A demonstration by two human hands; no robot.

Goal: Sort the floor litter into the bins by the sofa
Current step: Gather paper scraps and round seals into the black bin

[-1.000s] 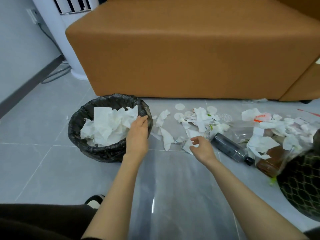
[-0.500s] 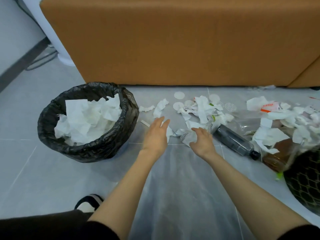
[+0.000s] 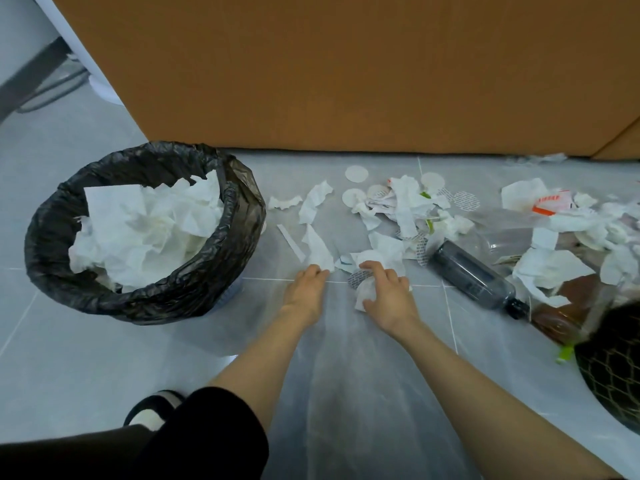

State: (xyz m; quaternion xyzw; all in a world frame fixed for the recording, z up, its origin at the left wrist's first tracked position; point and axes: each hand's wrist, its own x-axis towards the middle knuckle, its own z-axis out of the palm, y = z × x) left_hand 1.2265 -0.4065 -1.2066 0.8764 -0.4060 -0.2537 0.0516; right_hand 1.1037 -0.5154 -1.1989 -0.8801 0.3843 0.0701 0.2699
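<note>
A bin lined with a black bag stands on the left of the floor, piled with crumpled white paper. Torn paper scraps and round white discs lie scattered in front of the brown sofa. My left hand lies low on the floor, its fingertips pinching the lower end of a long white scrap. My right hand curls around a crumpled white scrap. A dark plastic bottle lies on its side to the right of my right hand.
A second bin with a dark net pattern sits at the right edge. A heap of paper, clear plastic and a brown bottle lies beside it. My slippered foot and dark-clad knee are at the bottom left. Cables trail at the far left.
My left hand left the black bin's rim, crossed to the scraps and closed on the long one. My right hand gathered a crumpled scrap. The view dropped closer to the floor.
</note>
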